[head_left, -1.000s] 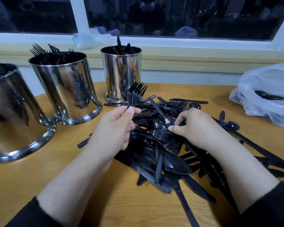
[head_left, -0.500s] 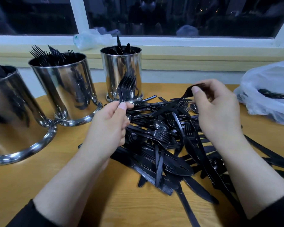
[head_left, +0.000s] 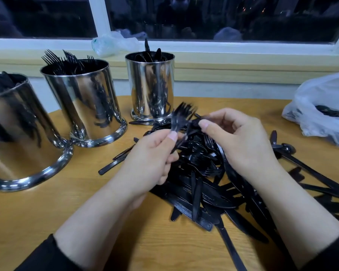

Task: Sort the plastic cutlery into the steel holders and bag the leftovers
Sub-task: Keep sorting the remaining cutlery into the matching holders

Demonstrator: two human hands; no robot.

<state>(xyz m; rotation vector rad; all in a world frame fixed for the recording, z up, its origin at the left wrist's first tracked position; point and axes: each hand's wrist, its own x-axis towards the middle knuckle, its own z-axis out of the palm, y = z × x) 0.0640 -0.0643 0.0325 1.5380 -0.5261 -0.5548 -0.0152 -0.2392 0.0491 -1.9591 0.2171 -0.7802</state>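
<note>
Left hand (head_left: 155, 153) grips forks (head_left: 181, 116) tines-up; right hand (head_left: 241, 137) pinches another fork at 3 o'clock; fork holder (head_left: 82, 100) at 10.

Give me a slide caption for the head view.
Both hands gather black plastic forks beside three steel holders.

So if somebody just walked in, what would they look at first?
Probably the big jumbled pile of black plastic cutlery on the wooden table. Above it, the left hand grips a bunch of forks and the right hand pinches another piece beside them. Three shiny steel holders stand at the left, with forks sticking up from the middle one.
</note>
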